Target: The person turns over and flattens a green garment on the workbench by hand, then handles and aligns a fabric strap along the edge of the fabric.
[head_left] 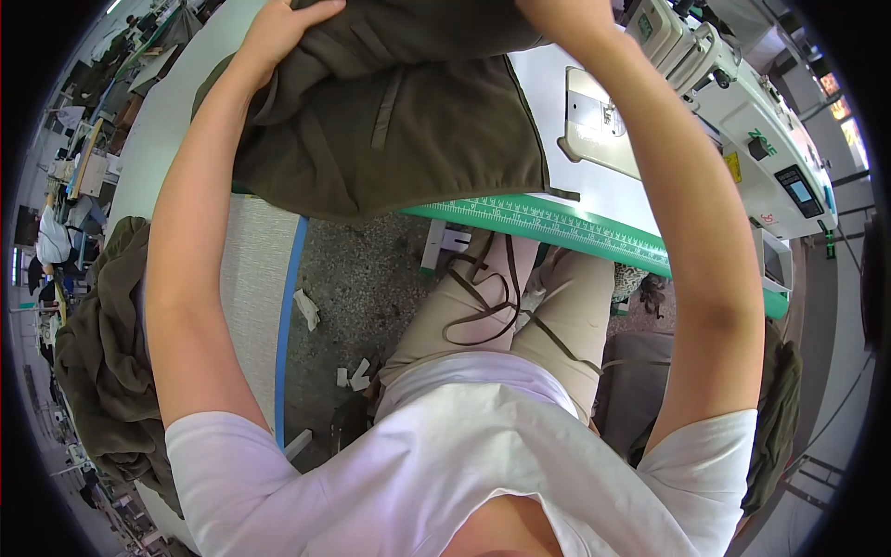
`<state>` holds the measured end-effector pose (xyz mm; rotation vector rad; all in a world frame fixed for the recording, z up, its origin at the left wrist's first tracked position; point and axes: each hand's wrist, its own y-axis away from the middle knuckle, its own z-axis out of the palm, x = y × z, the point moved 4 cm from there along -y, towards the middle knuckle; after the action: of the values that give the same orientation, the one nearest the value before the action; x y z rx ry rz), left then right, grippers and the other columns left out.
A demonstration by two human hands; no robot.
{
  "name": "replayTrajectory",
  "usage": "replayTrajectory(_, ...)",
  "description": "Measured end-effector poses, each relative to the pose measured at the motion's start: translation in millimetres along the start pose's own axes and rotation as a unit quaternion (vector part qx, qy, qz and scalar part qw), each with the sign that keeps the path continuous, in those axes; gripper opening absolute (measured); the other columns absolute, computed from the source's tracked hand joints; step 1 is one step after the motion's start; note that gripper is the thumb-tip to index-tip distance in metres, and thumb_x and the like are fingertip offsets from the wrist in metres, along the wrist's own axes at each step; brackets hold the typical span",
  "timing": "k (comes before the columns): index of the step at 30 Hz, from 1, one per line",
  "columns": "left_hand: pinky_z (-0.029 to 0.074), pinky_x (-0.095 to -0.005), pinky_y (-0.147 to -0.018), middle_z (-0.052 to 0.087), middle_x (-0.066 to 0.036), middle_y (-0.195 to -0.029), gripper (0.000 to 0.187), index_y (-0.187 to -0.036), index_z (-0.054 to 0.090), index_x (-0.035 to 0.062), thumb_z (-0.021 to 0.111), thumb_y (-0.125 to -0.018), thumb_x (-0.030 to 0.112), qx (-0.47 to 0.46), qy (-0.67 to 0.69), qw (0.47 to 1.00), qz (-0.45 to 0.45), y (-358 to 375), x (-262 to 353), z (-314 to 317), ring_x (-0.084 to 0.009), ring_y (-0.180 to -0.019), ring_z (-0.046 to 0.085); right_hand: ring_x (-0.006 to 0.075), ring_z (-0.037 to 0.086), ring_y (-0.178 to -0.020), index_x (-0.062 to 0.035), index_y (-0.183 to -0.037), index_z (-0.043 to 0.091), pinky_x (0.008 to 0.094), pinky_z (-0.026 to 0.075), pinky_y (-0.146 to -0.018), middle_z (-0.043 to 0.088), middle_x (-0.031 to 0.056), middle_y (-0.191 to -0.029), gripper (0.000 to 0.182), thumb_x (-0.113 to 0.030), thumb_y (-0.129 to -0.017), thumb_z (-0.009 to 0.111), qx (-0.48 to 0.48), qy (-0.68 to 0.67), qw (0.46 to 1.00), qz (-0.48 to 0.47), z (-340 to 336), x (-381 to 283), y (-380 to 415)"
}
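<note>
A dark olive fleece garment (445,139) lies over the sewing table, its upper part folded and raised towards the top edge. A narrow welt pocket (386,110) runs along it, and a thin strip sticks out at its lower right corner. My left hand (286,30) is at the garment's upper left, thumb stretched over the cloth and closed on it; the other fingers are cut off by the frame. My right hand (574,17) is at the garment's upper right, beside the sewing machine (691,56). Its fingers are out of view, so its grip does not show.
A green ruler strip (548,215) edges the table in front of me. The metal needle plate (594,116) lies right of the garment. More olive cloth (116,353) is heaped at my left. Dark cords (506,302) lie across my lap. Scraps (357,376) litter the floor.
</note>
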<state>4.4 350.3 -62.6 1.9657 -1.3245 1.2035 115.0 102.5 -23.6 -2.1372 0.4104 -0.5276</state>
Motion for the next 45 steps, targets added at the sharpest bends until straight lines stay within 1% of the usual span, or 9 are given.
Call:
replayTrajectory(2,0.05,-0.0333,-0.07,0.068,-0.012,-0.086,0.025,-0.093,0.066,-0.0057,0.063,-0.085,0.018,0.059,0.13,0.989,0.037,4,23,3,-0.0201,-0.076,0.063,0.0322,0.06,-0.088,-0.0115,-0.109,0.063,0.0414,0.049,-0.079,0.062,0.0164,-0.094,0.035,-0.007,-0.075,0.057,0.155,-0.033,0.982,-0.103,-10,-25,5)
replayTrajectory(6,0.051,-0.0338,-0.071,0.069,-0.014,-0.091,0.03,-0.098,0.067,-0.0078,0.067,-0.082,0.017,0.076,0.089,0.993,-0.009,-21,21,-9,-0.0218,-0.079,0.066,0.0326,0.058,-0.104,-0.0099,-0.108,0.063,0.0393,0.048,-0.084,0.064,0.0127,-0.112,0.026,-0.007,-0.083,0.055,0.048,-0.255,0.945,-0.199,10,-75,29)
replayTrajectory(8,0.051,-0.0336,-0.071,0.069,-0.014,-0.09,0.029,-0.097,0.067,-0.0074,0.067,-0.082,0.018,0.076,0.084,0.994,-0.005,-24,24,-12,-0.0212,-0.078,0.066,0.0341,0.055,-0.108,-0.0091,-0.119,0.059,0.0366,0.044,-0.093,0.059,0.0165,-0.118,0.044,0.006,-0.079,0.047,-0.286,-0.343,0.892,-0.074,60,-86,50)
replayTrajectory(19,0.05,-0.0326,-0.075,0.068,-0.012,-0.094,0.032,-0.107,0.065,-0.0022,0.066,-0.083,0.02,0.06,0.03,0.996,0.052,-40,21,-34,-0.0197,-0.082,0.065,0.0287,0.051,-0.121,-0.0124,-0.129,0.055,0.0319,0.038,-0.101,0.057,0.0177,-0.126,0.06,0.009,-0.076,0.039,-0.333,-0.419,0.819,0.208,180,-42,39)
replayTrajectory(25,0.044,-0.0331,-0.087,0.059,-0.008,-0.113,0.035,-0.117,0.057,0.0047,0.061,-0.086,0.021,0.364,-0.39,0.666,0.521,31,50,5,-0.0217,-0.102,0.055,0.0252,0.051,-0.12,-0.0107,-0.129,0.055,0.0315,0.038,-0.101,0.057,0.0151,-0.127,0.058,0.009,-0.076,0.04,-0.33,-0.419,0.824,0.192,198,-33,28)
replayTrajectory(28,0.047,-0.0348,-0.088,0.058,-0.017,-0.115,0.043,-0.119,0.057,0.0078,0.066,-0.078,0.013,-0.03,-0.279,0.704,0.653,66,26,66,-0.0322,-0.102,0.058,0.0234,0.051,-0.119,-0.0099,-0.128,0.056,0.0317,0.039,-0.101,0.056,0.0132,-0.128,0.055,0.007,-0.078,0.044,-0.383,-0.468,0.771,0.198,199,-28,19)
replayTrajectory(31,0.048,-0.0367,-0.089,0.057,-0.012,-0.119,0.044,-0.126,0.052,0.0088,0.063,-0.085,0.018,-0.088,-0.1,0.97,0.203,41,-44,100,-0.0294,-0.106,0.058,0.0218,0.051,-0.12,-0.0101,-0.127,0.057,0.0316,0.04,-0.101,0.058,0.0116,-0.126,0.051,0.005,-0.079,0.047,-0.405,-0.482,0.747,0.212,198,-19,13)
replayTrajectory(34,0.051,-0.0338,-0.088,0.056,-0.006,-0.12,0.043,-0.133,0.045,0.0142,0.057,-0.093,0.025,-0.016,0.343,0.931,-0.126,-14,-113,97,-0.0229,-0.102,0.06,0.0226,0.052,-0.118,-0.0093,-0.123,0.059,0.0322,0.041,-0.099,0.06,0.012,-0.122,0.046,0.003,-0.08,0.05,-0.389,-0.497,0.744,0.219,162,-16,1)
replayTrajectory(45,0.057,-0.0382,-0.077,0.059,-0.006,-0.115,0.032,-0.122,0.051,0.0148,0.06,-0.091,0.017,0.254,0.56,0.772,-0.161,-91,-132,98,-0.0236,-0.09,0.063,0.0263,0.06,-0.095,-0.0083,-0.124,0.056,0.0448,0.047,-0.09,0.06,0.0108,-0.112,0.039,-0.03,-0.092,0.055,-0.554,-0.403,0.598,0.415,178,30,7)
